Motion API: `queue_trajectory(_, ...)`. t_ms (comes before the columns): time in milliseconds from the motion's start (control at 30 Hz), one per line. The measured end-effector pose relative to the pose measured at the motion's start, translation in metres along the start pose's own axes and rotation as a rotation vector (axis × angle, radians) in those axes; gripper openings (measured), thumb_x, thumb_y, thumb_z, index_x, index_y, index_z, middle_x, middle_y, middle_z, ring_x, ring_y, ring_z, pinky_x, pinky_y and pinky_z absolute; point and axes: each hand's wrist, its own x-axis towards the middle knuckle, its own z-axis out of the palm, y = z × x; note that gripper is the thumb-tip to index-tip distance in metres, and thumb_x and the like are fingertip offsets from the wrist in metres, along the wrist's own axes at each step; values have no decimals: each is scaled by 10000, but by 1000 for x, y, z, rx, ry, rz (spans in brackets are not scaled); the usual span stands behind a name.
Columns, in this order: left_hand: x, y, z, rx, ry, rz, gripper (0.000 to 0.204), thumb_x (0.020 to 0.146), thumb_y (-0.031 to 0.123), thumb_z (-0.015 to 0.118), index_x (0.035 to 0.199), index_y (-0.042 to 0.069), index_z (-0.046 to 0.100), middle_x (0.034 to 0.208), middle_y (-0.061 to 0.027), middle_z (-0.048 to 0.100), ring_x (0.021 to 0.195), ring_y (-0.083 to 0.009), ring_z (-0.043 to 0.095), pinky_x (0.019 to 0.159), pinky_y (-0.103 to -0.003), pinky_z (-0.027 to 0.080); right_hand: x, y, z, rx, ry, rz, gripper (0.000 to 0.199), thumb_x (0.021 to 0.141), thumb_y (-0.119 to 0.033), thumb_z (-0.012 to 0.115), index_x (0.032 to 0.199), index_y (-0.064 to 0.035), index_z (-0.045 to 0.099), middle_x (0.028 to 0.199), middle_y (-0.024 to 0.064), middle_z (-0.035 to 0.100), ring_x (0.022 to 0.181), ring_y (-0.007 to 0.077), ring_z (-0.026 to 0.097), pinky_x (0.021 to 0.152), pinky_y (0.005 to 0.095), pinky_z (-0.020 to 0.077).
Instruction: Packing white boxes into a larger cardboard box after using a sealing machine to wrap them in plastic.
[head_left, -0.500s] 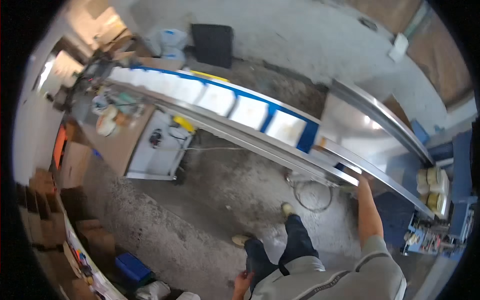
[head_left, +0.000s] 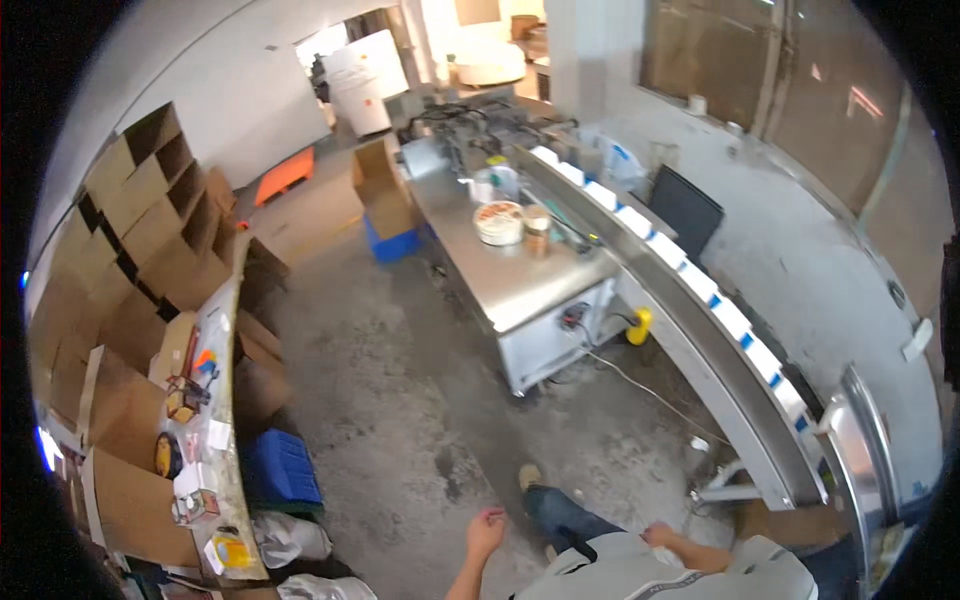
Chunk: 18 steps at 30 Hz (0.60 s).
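Observation:
My left hand (head_left: 487,531) hangs low in front of me over the concrete floor, its fingers curled together and no object showing in it. Close to my waist, my right hand (head_left: 658,537) is closed, and whatever its fingers may hold is hidden. Neither hand touches the long metal conveyor (head_left: 690,335), which slopes away from the lower right to the top middle. White flat pieces (head_left: 733,318) with blue gaps between them line its far side. A polished metal panel (head_left: 858,440) stands at the conveyor's near end.
A steel table (head_left: 540,282) holds a round white tub (head_left: 498,223) and a brown jar (head_left: 537,228). A cable (head_left: 640,385) trails across the floor. To the left are stacked cardboard boxes (head_left: 150,215), a cluttered bench (head_left: 215,400), a blue crate (head_left: 283,468) and plastic bags (head_left: 290,538).
My view has swung left, toward the steel table and bench. My right hand has come away from the conveyor's near end and back to my waist. The left hand has moved forward.

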Motion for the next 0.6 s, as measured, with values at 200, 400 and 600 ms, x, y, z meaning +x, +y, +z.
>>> queue_trajectory(200, 113, -24, -175, 135, 158, -75, 310, 806, 214, 629, 1062, 88, 750, 696, -112, 716, 687, -216, 715, 673, -352, 548, 229, 25, -176, 153, -73, 150, 402, 839, -473, 622, 990, -118, 737, 991, 109, 740, 848, 308, 694, 721, 444, 564)
queue_trajectory(400, 183, -86, -293, -163, 335, -259, 337, 764, 168, 694, 1073, 42, 746, 726, -119, 720, 676, -209, 695, 662, -384, 555, 523, -45, -377, -43, 199, -56, 366, 751, -304, 664, 949, -7, 748, 1018, 236, 713, 967, 363, 696, 852, 503, 533)
queue_trajectory(600, 220, -229, -375, -162, 670, -340, 496, 931, 290, 644, 1300, -39, 604, 1182, -236, 685, 1091, -280, 651, 899, -381, 505, 716, -294, -681, 400, 245, -382, 616, 806, -353, 654, 1341, -52, 603, 1307, 209, 632, 1129, 332, 660, 968, 422, 522)
